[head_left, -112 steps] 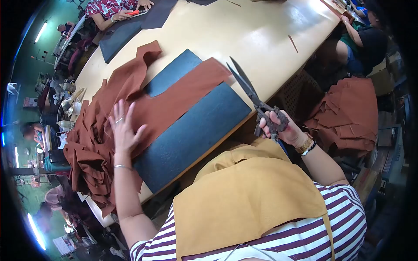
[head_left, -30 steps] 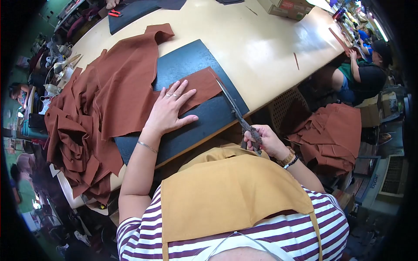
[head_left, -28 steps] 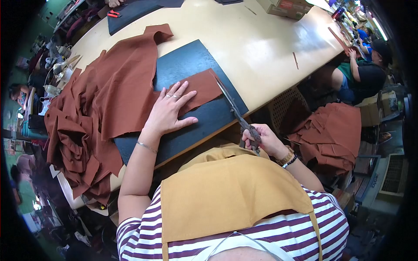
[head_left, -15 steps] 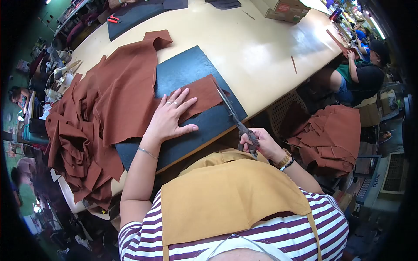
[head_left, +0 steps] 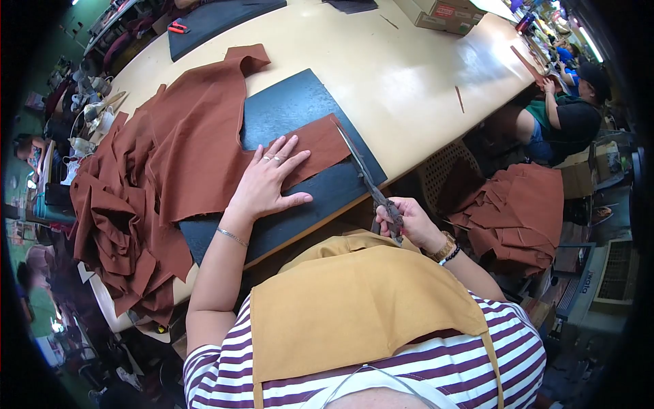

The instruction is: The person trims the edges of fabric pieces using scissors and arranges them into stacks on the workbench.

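My left hand (head_left: 276,178) lies flat with spread fingers on reddish-brown cloth (head_left: 197,129), whose narrow strip extends to the right over a dark blue board (head_left: 286,102). The cloth bunches into a loose heap on the left side of the table. In my right hand (head_left: 409,221) is a pair of large dark scissors (head_left: 364,167) with wrapped handles, fingers curled round them. Their blades point up and left along the strip's right end, and look nearly closed.
The pale table (head_left: 381,75) carries a cardboard box (head_left: 443,15), a second dark board (head_left: 218,24) with a red tool (head_left: 178,28), and a thin brown scrap (head_left: 459,99). More brown cloth (head_left: 518,218) is stacked at the right. A person (head_left: 565,119) sits beyond it.
Since the earliest frame, my left hand has moved right onto the strip, and the scissors have come down from the air to the strip's end. Lately only slight shifts show.
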The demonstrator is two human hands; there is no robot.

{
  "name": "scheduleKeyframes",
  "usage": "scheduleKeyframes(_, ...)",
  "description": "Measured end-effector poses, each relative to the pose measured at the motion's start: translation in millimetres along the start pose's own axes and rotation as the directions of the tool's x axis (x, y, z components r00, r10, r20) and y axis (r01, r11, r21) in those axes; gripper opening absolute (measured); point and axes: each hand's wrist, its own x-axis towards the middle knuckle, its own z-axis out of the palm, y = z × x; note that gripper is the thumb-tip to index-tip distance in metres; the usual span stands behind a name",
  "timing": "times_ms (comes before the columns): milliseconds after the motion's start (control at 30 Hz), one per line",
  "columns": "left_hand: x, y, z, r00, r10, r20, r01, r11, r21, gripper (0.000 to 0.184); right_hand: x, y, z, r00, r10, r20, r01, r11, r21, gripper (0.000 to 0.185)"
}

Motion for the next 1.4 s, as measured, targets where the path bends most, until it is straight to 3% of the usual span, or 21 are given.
scheduleKeyframes(833, -0.2, 7.6, -4.5, 0.996, 0.084, 0.020, -0.083, 0.996, -0.025, 0.088, 14.8, 0.6, 5.4, 0.996, -0.037, -0.075, 0.042, 0.998, 0.055, 0.028)
scheduleKeyframes(900, -0.6, 7.4, -2.6, 0.997, 0.079, 0.006, -0.078, 0.994, -0.079, 0.087, 15.7, 3.3, 1.2, 0.998, -0.037, -0.056, 0.037, 0.999, 0.009, 0.027)
scheduleKeyframes(967, -3.1, 8.8, -8.5, 0.998, 0.060, -0.022, -0.063, 0.989, -0.134, 0.083, 10.5, 0.8, 1.5, 0.995, -0.072, -0.068, 0.077, 0.994, 0.079, 0.024)
scheduleKeyframes(1067, -14.8, 0.6, -34.0, 0.977, -0.148, -0.151, 0.139, 0.988, -0.065, 0.063, 10.9, 6.2, -3.8, 0.983, -0.132, -0.128, 0.150, 0.978, 0.143, 0.021)
scheduleKeyframes(1100, -19.9, -5.0, -36.5, 0.923, -0.311, -0.225, 0.313, 0.949, -0.026, 0.062, 11.3, 7.0, -6.8, 0.975, -0.158, -0.154, 0.183, 0.968, 0.170, 0.023)
scheduleKeyframes(1167, -34.8, -24.9, -30.0, 0.723, -0.571, -0.388, 0.619, 0.786, -0.004, 0.060, 13.6, 7.4, -15.2, 0.966, -0.197, -0.169, 0.231, 0.948, 0.218, 0.023)
scheduleKeyframes(1200, -45.2, -42.3, -19.1, 0.639, -0.693, -0.334, 0.723, 0.689, -0.046, 0.065, 14.2, 4.9, -18.0, 0.958, -0.215, -0.188, 0.256, 0.939, 0.230, 0.023)
scheduleKeyframes(1267, -55.8, -52.3, -6.5, 0.603, -0.763, -0.231, 0.791, 0.609, 0.057, 0.069, 19.0, 5.0, -26.7, 0.941, -0.263, -0.211, 0.312, 0.917, 0.249, 0.023)
scheduleKeyframes(1400, -33.6, -26.3, -3.9, 0.757, -0.644, -0.113, 0.652, 0.756, 0.059, 0.076, 25.7, -8.6, -29.3, 0.904, -0.355, -0.240, 0.407, 0.886, 0.222, 0.023)
